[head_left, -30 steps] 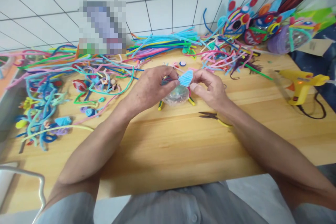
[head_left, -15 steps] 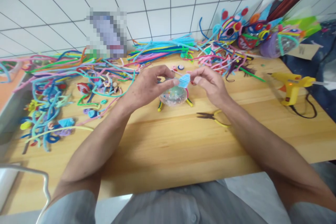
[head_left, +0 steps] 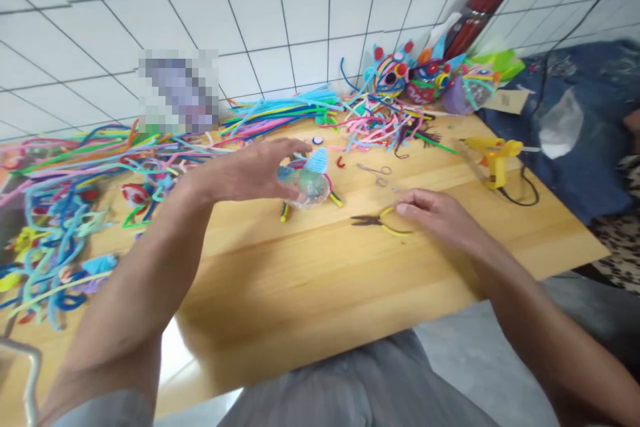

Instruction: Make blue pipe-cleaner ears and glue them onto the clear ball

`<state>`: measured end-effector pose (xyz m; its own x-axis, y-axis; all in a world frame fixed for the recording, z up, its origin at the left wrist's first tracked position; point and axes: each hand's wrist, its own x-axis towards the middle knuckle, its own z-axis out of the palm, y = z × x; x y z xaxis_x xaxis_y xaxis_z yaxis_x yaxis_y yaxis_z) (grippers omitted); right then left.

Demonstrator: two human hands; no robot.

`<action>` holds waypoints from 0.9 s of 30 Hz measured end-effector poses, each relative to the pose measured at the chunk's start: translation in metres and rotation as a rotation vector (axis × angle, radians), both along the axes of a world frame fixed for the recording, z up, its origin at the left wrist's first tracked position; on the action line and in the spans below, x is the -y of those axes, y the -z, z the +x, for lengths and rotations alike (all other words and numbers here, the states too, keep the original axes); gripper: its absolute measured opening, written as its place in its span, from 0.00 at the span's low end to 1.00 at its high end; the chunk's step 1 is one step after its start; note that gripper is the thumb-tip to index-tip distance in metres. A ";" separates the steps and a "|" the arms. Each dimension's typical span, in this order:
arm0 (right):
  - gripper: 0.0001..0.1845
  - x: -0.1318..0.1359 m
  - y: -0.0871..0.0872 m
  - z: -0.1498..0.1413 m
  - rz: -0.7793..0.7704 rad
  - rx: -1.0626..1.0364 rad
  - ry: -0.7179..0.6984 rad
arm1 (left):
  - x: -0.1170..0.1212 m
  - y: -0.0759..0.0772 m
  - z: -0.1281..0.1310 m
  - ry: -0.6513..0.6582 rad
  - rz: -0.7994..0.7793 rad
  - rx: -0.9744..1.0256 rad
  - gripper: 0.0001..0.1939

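Note:
A clear plastic dome-shaped craft figure (head_left: 314,192) with blue pipe-cleaner ears and yellow-and-dark legs stands on the table. Around its left side curves my left hand (head_left: 250,170), thumb at the front and fingers behind the top; it is closed on the figure. My right hand (head_left: 430,213) has its fingers pressed together at the upper loop of yellow-handled scissors (head_left: 370,221), which lie flat with dark blades apart. Whether the fingertips pinch anything is hidden. Small metal scissors (head_left: 376,172) and a short red pipe-cleaner piece (head_left: 341,162) lie behind.
Pipe cleaners (head_left: 280,113) lie heaped along the tiled wall, with curled pieces (head_left: 65,247) at the left. Several finished craft figures (head_left: 393,77) and a red flask (head_left: 475,17) stand at the back right. A yellow glue gun (head_left: 495,160) with its cord is at the right.
My right hand has left the blue ear and moved down to the right, to the scissors. The left hand now curves around the figure's side. The whole view has shifted.

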<state>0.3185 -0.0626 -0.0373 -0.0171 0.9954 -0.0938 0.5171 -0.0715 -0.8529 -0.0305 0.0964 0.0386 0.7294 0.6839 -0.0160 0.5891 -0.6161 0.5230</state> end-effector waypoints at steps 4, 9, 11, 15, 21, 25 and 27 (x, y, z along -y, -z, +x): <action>0.19 0.013 0.001 0.004 0.030 0.024 0.020 | -0.004 0.003 0.013 0.054 0.007 -0.160 0.35; 0.11 -0.016 -0.010 -0.043 0.201 0.052 -0.063 | 0.005 0.005 0.024 -0.058 0.043 -0.200 0.28; 0.17 -0.035 -0.008 -0.072 0.291 0.053 -0.072 | 0.011 0.005 0.025 -0.092 0.024 -0.189 0.26; 0.26 -0.060 0.004 -0.117 0.361 0.033 -0.051 | 0.019 0.002 0.021 -0.081 -0.046 0.006 0.21; 0.40 -0.058 0.017 -0.130 0.287 -0.153 -0.029 | 0.017 0.004 0.023 -0.067 0.035 0.118 0.09; 0.44 -0.057 0.019 -0.127 0.292 -0.192 -0.076 | 0.013 0.012 0.025 -0.032 0.009 0.194 0.06; 0.44 -0.058 0.019 -0.126 0.288 -0.186 -0.091 | 0.013 0.015 0.024 -0.031 -0.028 0.256 0.06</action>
<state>0.1924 -0.0044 -0.0561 -0.0971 0.9743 0.2035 0.3441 0.2247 -0.9117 -0.0070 0.0839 0.0232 0.6909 0.7078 0.1474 0.4532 -0.5829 0.6744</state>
